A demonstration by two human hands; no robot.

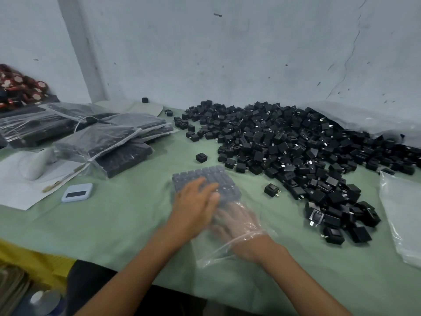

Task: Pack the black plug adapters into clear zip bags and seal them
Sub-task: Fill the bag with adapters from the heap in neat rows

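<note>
View: single head-worn wide-angle camera.
Position: above the near edge of the green table [114, 224].
Direction: forward and down, toward the wall [227, 53].
Proximity: close; both forearms enter from the bottom edge.
Distortion: table edges curve at the frame borders.
Shared coverage: one view only.

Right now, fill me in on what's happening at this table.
A person is packing black plug adapters into a clear zip bag. The right hand is inside the bag, behind a neat block of adapters at its far end, while the left hand lies flat on top of the bag. A large loose pile of adapters waits to the right; filled bags are stacked to the left.
</note>
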